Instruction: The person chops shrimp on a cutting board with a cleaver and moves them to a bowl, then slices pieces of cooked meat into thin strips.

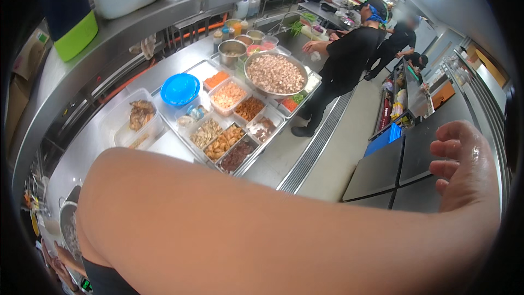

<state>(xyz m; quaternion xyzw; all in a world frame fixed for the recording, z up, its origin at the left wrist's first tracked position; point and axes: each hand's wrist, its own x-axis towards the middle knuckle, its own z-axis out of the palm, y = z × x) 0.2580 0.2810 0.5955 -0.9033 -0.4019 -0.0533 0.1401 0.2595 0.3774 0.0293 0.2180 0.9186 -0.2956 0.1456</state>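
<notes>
My bare left forearm (262, 221) crosses the foreground, with the elbow at left. At the right rim my left hand (466, 168) is raised, wet, its fingers loosely curled and apart around nothing. My right hand is out of view. Beyond the forearm, a steel counter holds a tray with containers of diced orange food (228, 95), brown chopped food (249, 108), golden-brown pieces (224, 141) and dark red food (237, 155). A large steel bowl of diced pale-brown food (276, 73) and an upturned-looking blue bowl (180, 89) stand there too. A plastic tub (110, 112) contains browned meat (141, 114).
A co-worker in black (352, 57) stands at the sink beyond the counter; other people are farther back. A steel overhead shelf (135, 10) curves along the left. Another person's hands (57, 260) are near a bowl (68, 229) at lower left. A drain grate (319, 143) runs along the floor.
</notes>
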